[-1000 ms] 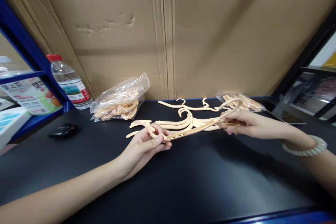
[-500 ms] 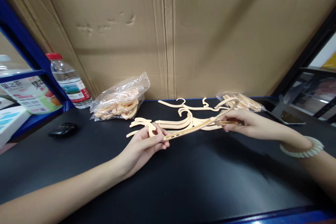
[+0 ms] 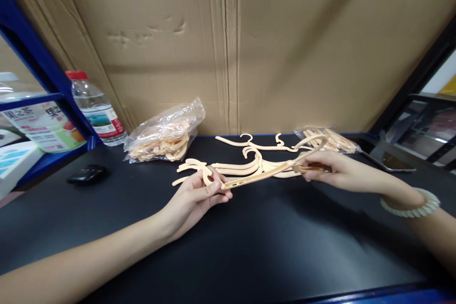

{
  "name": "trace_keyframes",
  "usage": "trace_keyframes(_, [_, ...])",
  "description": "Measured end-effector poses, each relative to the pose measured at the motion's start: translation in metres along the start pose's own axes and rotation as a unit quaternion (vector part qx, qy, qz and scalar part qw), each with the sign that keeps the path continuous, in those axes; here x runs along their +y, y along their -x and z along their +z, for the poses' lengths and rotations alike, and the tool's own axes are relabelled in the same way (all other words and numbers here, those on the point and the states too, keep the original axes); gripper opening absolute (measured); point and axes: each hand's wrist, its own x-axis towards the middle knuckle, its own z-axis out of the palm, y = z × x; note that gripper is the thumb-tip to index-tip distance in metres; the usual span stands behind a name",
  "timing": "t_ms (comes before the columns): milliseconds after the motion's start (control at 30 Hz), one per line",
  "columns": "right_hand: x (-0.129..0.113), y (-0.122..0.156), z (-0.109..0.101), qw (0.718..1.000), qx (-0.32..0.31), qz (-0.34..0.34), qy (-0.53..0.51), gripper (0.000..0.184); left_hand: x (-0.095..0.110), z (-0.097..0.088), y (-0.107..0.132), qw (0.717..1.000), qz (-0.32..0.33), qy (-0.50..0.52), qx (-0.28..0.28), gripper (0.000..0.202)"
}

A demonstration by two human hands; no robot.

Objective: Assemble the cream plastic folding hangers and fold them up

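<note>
Between both hands, above the black tabletop, a peach plastic folding hanger [image 3: 261, 176] is held at a slant. My left hand [image 3: 197, 192] pinches its lower left end, where a curved piece sticks up past the fingers. Closed around the right part is my right hand [image 3: 327, 167], with the large hook [image 3: 315, 141] rising over the fingers. Behind the held piece lie several matching hangers [image 3: 235, 169], partly covered by it and by my left hand. Farther back another hanger [image 3: 263, 147] with its hook [image 3: 280, 139] rests on the table.
A clear bag of hanger parts [image 3: 160, 145] stands at the back left, another bag [image 3: 331, 140] at the back right beside a phone-like dark slab [image 3: 390, 160]. On the left are a water bottle [image 3: 98, 114] and a black mouse [image 3: 87, 174]. Cardboard [image 3: 160, 57] walls the back.
Hardly anything differs. The whole view has shifted slightly, and both hands keep their hold on the hanger in nearly the same pose.
</note>
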Motion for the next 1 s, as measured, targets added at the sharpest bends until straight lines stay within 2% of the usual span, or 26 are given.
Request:
trace_keyframes(400, [-0.001,0.001,0.0,1.0,-0.01,-0.006,0.008,0.016,0.0,-0.001,0.0,1.0,0.006,-0.004,0.003,0.018])
trace_keyframes(733, [0.004,-0.003,0.01,0.999,0.026,-0.03,0.017,0.013,-0.003,-0.002,-0.001,0.999,0.028,-0.019,0.035,0.02])
trace_keyframes(1000, [0.0,-0.005,0.018,0.995,0.072,-0.046,0.045,0.018,-0.002,-0.001,0.0,0.998,0.026,-0.023,0.059,0.02])
